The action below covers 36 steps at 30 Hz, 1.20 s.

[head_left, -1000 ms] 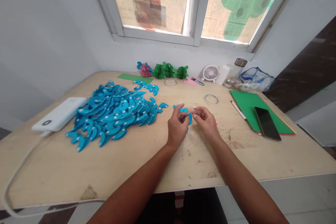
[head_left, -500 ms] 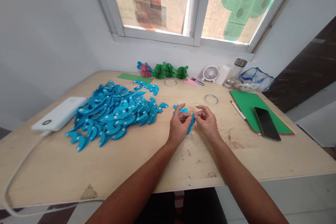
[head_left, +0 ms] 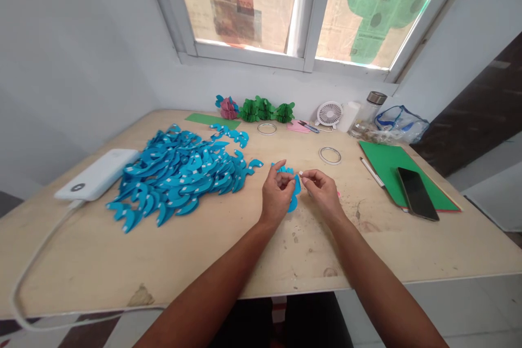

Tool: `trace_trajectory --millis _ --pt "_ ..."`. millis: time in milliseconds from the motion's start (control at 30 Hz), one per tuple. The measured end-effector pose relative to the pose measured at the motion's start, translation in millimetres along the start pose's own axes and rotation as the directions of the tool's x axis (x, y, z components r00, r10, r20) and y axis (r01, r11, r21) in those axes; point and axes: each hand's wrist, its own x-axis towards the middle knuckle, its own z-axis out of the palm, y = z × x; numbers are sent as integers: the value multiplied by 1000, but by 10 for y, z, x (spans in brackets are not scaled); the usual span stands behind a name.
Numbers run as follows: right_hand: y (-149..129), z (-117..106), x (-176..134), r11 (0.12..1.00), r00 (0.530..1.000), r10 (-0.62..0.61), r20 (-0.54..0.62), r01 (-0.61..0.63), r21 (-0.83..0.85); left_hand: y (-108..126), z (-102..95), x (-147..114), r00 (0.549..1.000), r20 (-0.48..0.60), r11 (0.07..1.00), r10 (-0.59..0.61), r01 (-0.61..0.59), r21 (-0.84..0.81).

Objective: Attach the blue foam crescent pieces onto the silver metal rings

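Between the thumb and fingers of my left hand is a blue paper cutout, its curved edge hanging below the fingertips. My right hand is close beside it on the right, fingers pinched together. A small white square sits at its index fingertip; whether the thumb also presses it is hard to see. Just behind my hands lie a few blue paper pieces, partly hidden by my left fingers. A large heap of blue curved paper cutouts, many bearing white squares, spreads to the left.
Left of the heap lies a white power bank with a cable. Tape rings, green paper ornaments, scissors, a small fan and a glass bottle are farther back. At right, a phone rests on green sheets.
My right fingers have drawn slightly apart from the blue cutout, and the white square has come lower, near it. The cutout now shows more of its face in my left hand.
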Motion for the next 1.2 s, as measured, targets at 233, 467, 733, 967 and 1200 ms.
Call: trace_trajectory --millis 233,467,733,967,1200 --pt "30 10 2 1000 999 7 41 -5 -26 9 -4 -3 998 10 998 65 -65 18" --pt "42 9 7 997 1000 3 29 -1 -75 -5 1 -3 999 8 999 43 -43 14" --pt "36 16 6 997 1000 -1 9 2 -82 38 10 -19 1000 -6 999 -23 23 -24" --pt "45 17 6 996 1000 10 -3 -11 -86 46 13 -16 997 -15 996 -75 74 -55" --pt "35 14 3 992 1000 -14 -14 13 -128 51 15 -12 995 -11 992 -99 98 -76"
